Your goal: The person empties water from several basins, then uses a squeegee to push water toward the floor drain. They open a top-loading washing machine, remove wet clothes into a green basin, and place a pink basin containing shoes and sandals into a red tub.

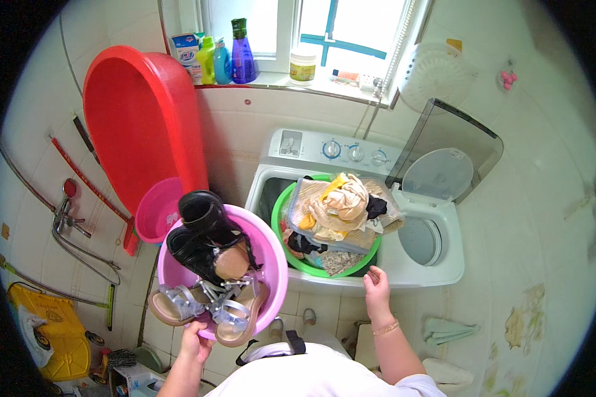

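My left hand (196, 341) grips the near rim of a pink plastic basin (274, 248). Inside lie black shoes (201, 213) and a pair of sandals (236, 312) with clear straps, which stick out over the rim. My right hand (377, 290) holds nothing, its thumb and fingers apart, just in front of a white twin-tub washing machine (323, 161). Over the machine's left tub sits a green basin (276, 206) heaped with laundry. A crumpled beige and yellow garment (345, 201) tops a quilted beige cloth (305, 191).
The machine's smoky lid (449, 134) stands raised above the spin tub (419, 240). A large red tub (134, 119) leans on the wall, with a magenta basin (156, 213) below it. Bottles (242, 54) line the windowsill. A yellow toy cart (59, 327) is at lower left.
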